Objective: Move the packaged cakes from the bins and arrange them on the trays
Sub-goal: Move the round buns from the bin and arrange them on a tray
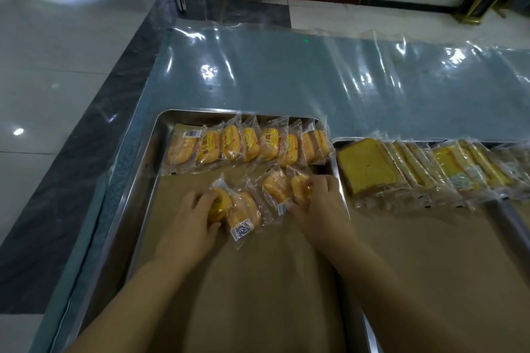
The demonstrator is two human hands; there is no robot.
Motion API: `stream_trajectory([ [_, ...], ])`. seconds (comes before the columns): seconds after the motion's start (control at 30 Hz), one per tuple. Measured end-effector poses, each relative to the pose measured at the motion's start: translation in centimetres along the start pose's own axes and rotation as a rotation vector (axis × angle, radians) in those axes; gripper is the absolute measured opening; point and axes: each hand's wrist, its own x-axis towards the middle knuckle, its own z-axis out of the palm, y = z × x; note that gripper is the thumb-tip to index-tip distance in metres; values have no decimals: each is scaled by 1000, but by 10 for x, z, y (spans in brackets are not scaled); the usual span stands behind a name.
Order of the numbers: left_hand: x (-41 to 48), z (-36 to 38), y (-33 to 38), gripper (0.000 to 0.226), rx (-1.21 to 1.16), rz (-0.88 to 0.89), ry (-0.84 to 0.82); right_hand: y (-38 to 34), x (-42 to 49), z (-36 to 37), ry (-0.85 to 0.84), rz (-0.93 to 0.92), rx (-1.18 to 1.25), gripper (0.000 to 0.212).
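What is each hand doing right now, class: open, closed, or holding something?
Left hand: closed, gripping a round packaged cake.
Right hand: closed, gripping the rightmost loose cake.

Both bare forearms stretch forward, side by side. Left hand (195, 218) grips the left cake (218, 205). Right hand (322, 203) clutches the right cake (299, 185).

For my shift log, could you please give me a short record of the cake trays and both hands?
Left tray: paper-lined, one overlapping row of small cakes along its far edge
Second row: four loose packs, not yet lined up
Left hand: holds the leftmost loose pack
Right hand: holds the rightmost loose pack
Right tray: overlapping row of square cake slices
Bins: not in view
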Motion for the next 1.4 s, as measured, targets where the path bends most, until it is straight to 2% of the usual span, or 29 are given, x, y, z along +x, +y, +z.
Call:
stream_trajectory([
  [0.07, 2, 5, 3, 53, 19, 11, -2, 5, -4, 3, -13, -76, -64, 47],
  [0.13, 6, 12, 7, 52, 26, 26, -10, 8, -6, 2, -21, -116, -89, 47],
  [0.33, 33, 26, 24, 48, 154, 100, 54, 5, -3, 1, -95, -87, -135, 52],
  [0.43, 45, 24, 31, 50, 208, 85, 34, 4, 5, 0, -141, -40, -134, 53],
  [0.57, 36, 18, 28, 63, 124, 102, -40, 3, 6, -10, -197, 32, -70, 55],
  [0.63, 24, 17, 24, 77, 95, 122, -119, 4, -1, -17, -190, 47, -50, 59],
  [0.7, 16, 19, 21, 81, 124, 128, -160, 6, -13, -24, -173, 37, -66, 61],
  [0.87, 17, 22, 30, 49, 246, 167, -14, 10, -38, -41, -159, 30, -102, 65],
  [0.93, 21, 21, 37, 41, 250, 155, -6, 10, -46, -48, -136, 30, -115, 65],
  [1.13, 6, 15, 54, 44, 250, 105, -34, 11, -76, -66, -90, -24, -133, 57],
  [1.27, -20, 6, 69, 45, 234, 162, -20, 21, -97, -86, -112, -16, -147, 52],
  [1.4, -50, 0, 95, 43, 234, 256, 55, 42, -122, -113, -65, -41, -183, 47],
])
